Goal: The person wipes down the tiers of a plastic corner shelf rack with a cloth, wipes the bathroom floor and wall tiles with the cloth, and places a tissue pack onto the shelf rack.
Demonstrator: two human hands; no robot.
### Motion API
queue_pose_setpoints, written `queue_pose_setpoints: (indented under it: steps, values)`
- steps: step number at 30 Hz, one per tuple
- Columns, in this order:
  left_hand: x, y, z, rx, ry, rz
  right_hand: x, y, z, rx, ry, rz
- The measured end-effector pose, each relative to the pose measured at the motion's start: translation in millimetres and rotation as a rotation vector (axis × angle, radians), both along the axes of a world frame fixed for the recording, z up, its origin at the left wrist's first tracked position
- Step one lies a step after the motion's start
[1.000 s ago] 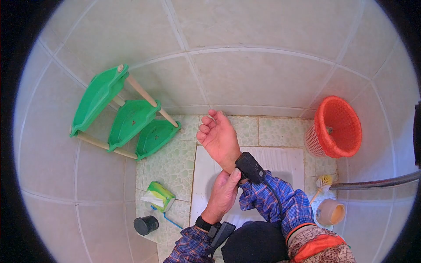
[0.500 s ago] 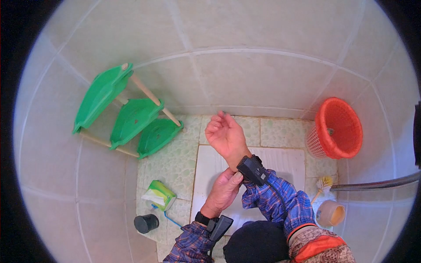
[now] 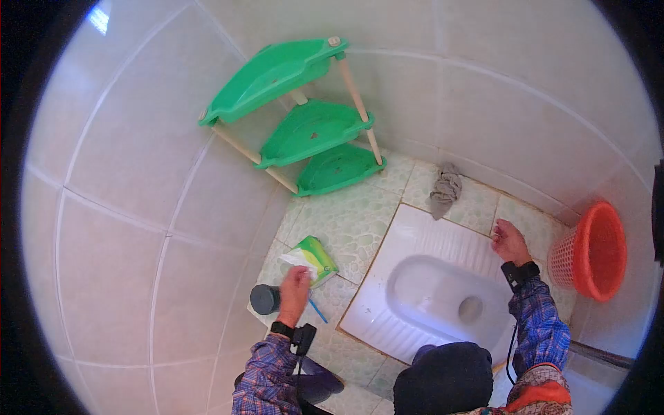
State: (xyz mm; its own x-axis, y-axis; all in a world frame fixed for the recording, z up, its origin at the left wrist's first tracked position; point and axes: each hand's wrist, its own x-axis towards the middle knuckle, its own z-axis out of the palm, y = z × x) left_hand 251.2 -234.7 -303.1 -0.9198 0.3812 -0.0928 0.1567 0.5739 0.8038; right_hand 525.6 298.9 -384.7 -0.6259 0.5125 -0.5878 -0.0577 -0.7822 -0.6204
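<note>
My left hand point(image 3: 295, 294) is at the near edge of a green and white tissue pack point(image 3: 319, 263), its fingers bunched together. A white tissue point(image 3: 296, 257) sticks out of the pack just beyond the fingertips; whether they grip anything is hidden. Off to the right, my right hand point(image 3: 510, 243) hovers over the far right corner of the white squat toilet point(image 3: 373, 290), with loosely curled, parted fingers and nothing in them. A dark cylindrical container point(image 3: 265, 299) stands left of my left hand, and a thin blue stick point(image 3: 318, 311) lies to its right.
A green three-tier corner shelf point(image 3: 315, 135) stands at the back left. A crumpled grey cloth point(image 3: 446, 190) lies on the tiles behind the toilet. At the right wall is a red basket point(image 3: 600, 252), with a dark pipe or hose point(image 3: 602, 355) below it.
My hands, together at the right wrist before, have parted: the left went to the tissue pack, the right moved right. The view has turned left, and the toilet bowl and grey cloth now show.
</note>
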Motion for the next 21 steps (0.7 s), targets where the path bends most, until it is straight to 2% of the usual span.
queue_pose_setpoints:
  steps: [3, 4, 7, 8, 11, 12, 15, 16, 18, 21]
  values:
    - [-11, -23, 5, -0.328, 0.039, 0.136, 25, 17, -14, 0.085, -0.075, -0.035]
    - [-7, -24, 2, -0.414, 0.11, 0.071, 29, 21, -19, 0.109, -0.108, -0.044]
    - [-11, -36, -67, -0.628, 0.184, -0.009, 39, 37, -39, 0.197, -0.2, -0.017]
    - [-16, -27, -71, -0.601, -0.049, 0.046, 40, 39, -47, 0.226, -0.222, 0.001]
    - [-28, -31, -147, -0.324, -0.235, 0.368, 32, 33, -33, 0.276, -0.301, 0.067]
    - [-10, 7, -101, 0.046, -0.251, 0.427, 32, 32, -32, 0.279, -0.29, 0.056]
    - [-6, 26, -109, -0.139, 0.197, 0.342, 34, 25, -28, 0.287, -0.254, 0.034]
    - [-4, 25, -118, -0.225, 0.133, 0.391, 37, 25, -31, 0.285, -0.231, 0.029]
    - [-5, 31, -112, -0.249, 0.051, 0.448, 33, 18, -18, 0.308, -0.255, 0.016]
    - [-5, 33, -102, -0.321, -0.031, 0.469, 36, 20, -30, 0.319, -0.228, 0.01]
